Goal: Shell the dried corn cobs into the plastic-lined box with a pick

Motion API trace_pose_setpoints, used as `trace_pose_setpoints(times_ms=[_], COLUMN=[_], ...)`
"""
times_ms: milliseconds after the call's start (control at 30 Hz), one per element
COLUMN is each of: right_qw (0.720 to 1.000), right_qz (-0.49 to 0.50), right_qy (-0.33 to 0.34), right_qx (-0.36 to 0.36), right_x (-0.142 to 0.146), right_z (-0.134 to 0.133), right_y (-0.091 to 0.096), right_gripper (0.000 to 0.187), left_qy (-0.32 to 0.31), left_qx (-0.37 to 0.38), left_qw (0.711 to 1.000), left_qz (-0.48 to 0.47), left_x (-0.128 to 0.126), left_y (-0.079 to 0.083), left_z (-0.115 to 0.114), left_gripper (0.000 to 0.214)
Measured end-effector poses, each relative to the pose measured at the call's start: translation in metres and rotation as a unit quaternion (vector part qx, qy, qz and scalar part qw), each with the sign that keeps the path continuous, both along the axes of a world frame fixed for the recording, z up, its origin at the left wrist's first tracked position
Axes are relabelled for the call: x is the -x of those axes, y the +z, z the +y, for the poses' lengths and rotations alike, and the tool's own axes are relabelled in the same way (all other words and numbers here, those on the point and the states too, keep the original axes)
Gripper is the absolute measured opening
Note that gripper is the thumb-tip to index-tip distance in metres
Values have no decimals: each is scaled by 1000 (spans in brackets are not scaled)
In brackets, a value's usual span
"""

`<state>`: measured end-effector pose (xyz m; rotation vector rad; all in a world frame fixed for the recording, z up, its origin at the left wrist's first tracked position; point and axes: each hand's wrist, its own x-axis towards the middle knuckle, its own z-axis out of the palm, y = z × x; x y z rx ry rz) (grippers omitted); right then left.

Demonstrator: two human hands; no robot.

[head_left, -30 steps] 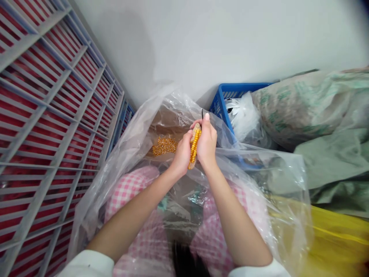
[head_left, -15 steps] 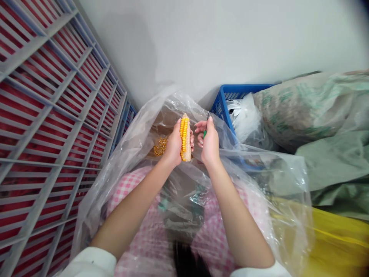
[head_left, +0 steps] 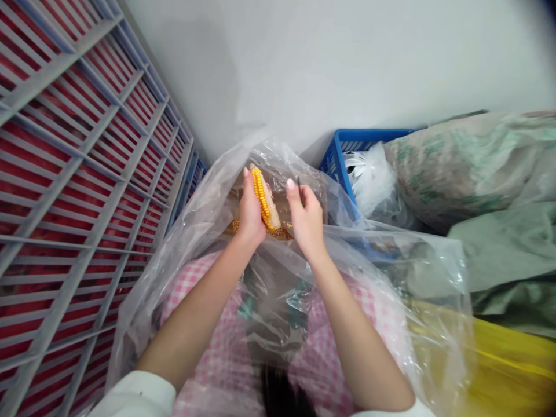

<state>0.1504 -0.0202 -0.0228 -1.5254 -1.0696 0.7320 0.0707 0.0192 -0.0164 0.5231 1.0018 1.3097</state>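
Note:
My left hand (head_left: 251,211) is shut around a partly stripped corn cob (head_left: 263,200), which tilts with its top to the left. Rows of yellow kernels remain along it. My right hand (head_left: 306,217) is beside the cob, not touching it, and pinches a thin dark pick (head_left: 299,182) whose handle is hidden in my fingers. Below both hands, loose corn kernels (head_left: 281,233) lie on brown paper (head_left: 282,202), mostly hidden by the cob and hands. A clear plastic bag (head_left: 174,272) spreads around my forearms and over my pink gingham lap (head_left: 195,284).
On the left stands a grey-and-blue slatted rack (head_left: 73,174) with red behind it. Ahead is a white wall (head_left: 304,69). To the right are a blue plastic crate (head_left: 343,153), white plastic bag (head_left: 367,174), green-printed sack (head_left: 460,168) and yellow bag (head_left: 512,370).
The cob has tilted from upright, its top now leaning left, and it has shifted slightly left. My right hand has moved closer to it, and the kernels below are more hidden.

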Motion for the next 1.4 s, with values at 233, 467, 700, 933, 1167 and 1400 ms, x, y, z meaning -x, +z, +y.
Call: trace_pose_setpoints(times_ms=[233,467,700,933,1167,1400], right_qw=[983,972,959,944,949,948], right_qz=[-162,-175,-250,-304,-290,-295], right_qy=[86,157,135,126,120,116], right_qx=[28,16,-2,-14,1,18], right_x=[14,17,21,23,25,26], right_z=[-6,-6,-6,-5,-6,-6], right_y=[-8,-10,-14,-19,-19,-21], right_gripper=[32,31,36,40,43,44], left_qy=[31,48,34,47,46,48], left_qx=[-31,-17,-35,-9,-8,0], left_qw=[997,997,996,996,997,998], left_qz=[-64,-65,-80,-78,-59,-37], left_x=[1,6,6,5,4,3], left_y=[0,2,1,-2,-5,-7], left_z=[0,-1,-2,-2,-1,-2], left_gripper=[36,40,35,31,37,39])
